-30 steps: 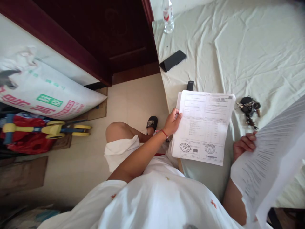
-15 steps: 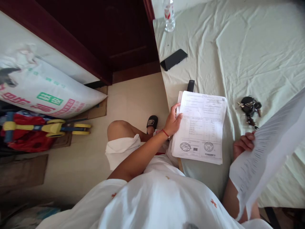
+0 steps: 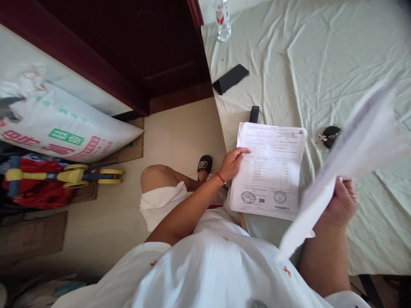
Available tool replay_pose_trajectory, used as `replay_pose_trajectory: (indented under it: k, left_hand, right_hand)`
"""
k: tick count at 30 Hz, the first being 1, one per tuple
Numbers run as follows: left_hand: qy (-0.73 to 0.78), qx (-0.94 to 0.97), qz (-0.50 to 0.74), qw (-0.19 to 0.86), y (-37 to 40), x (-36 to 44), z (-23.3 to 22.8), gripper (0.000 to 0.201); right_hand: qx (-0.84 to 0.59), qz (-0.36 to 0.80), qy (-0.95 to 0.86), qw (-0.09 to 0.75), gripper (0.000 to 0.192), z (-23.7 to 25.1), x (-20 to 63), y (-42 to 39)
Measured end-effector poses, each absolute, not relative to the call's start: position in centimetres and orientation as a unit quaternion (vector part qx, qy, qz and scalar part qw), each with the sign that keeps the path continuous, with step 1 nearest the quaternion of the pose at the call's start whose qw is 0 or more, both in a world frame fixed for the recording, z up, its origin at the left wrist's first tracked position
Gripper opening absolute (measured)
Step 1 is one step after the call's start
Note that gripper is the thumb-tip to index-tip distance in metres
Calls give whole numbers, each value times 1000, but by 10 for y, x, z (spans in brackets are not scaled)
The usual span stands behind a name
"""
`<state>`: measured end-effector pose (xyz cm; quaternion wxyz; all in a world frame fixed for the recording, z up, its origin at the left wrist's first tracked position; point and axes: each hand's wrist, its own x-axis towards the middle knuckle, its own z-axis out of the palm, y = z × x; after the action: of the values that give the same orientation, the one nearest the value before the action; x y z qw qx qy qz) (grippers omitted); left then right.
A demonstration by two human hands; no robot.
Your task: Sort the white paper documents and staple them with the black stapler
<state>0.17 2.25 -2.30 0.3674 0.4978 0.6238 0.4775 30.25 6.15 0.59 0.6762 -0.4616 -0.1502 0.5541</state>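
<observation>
My left hand (image 3: pixel 234 162) grips the left edge of a stack of printed documents (image 3: pixel 272 171), thumb on top and fingers underneath. The top page bears two round stamps near its lower edge. The stack lies at the near left side of a cloth-covered table. On the right, my right hand (image 3: pixel 343 199) is closed on loose paper sheets (image 3: pixel 356 141), raised above the table and blurred at their far end. Part of a bunch of keys (image 3: pixel 329 136) shows behind the raised sheets.
On the pale tablecloth (image 3: pixel 321 64) lie a black phone (image 3: pixel 230 79) and a small black object (image 3: pixel 254 114) touching the stack's far edge. A water bottle (image 3: pixel 222 21) stands at the far corner. Leftward on the floor are a full white sack (image 3: pixel 70 124) and a yellow-blue scooter (image 3: pixel 64 174).
My right hand has moved up and to the right, swinging the loose sheets across so that they now partly cover the keys. My left thumb has slid slightly further onto the stack.
</observation>
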Motion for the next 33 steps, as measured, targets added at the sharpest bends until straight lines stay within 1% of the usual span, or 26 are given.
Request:
replay_pose_trajectory:
  k: [2,6,8,12,14,23,25,28,30,33]
  left_hand:
    - [626,493,479,369,22,3,-21,29]
    - [627,491,474,376,20,3,-19,34]
    - [626,493,475,373,20,2,-20,41]
    - [620,505,499,336,20,1,-24,58]
    - [612,508,509,328,20,1,-26,64]
    - [574,501,516,392,22,-1,-35,89]
    - [558,492,519,421,23,-1,-34,84]
    - [543,472,529,450,24,0,-28,69]
    - [551,457,536,447,23,2,-23,62]
    - [578,451,531,424,21,4,-19,58]
  right_hand:
    - [-485,516,-232,667,27,8,293,58]
    - [-531,479,-293,635,31,1,289,57]
    - [-559,470,-340,593,30,-3,291,57]
    - [-602,447,-468,467,31,-1,296,55]
    - [-612,433,-496,438,33,0,296,53]
    - [-603,411,-513,453,31,-4,294,54]
    - [-602,408,-516,452,31,-6,294,54]
    - [-602,404,-517,456,30,-8,294,54]
    - [-599,402,-513,465,29,-9,294,54]
    - [-595,401,-509,476,28,-8,292,54]
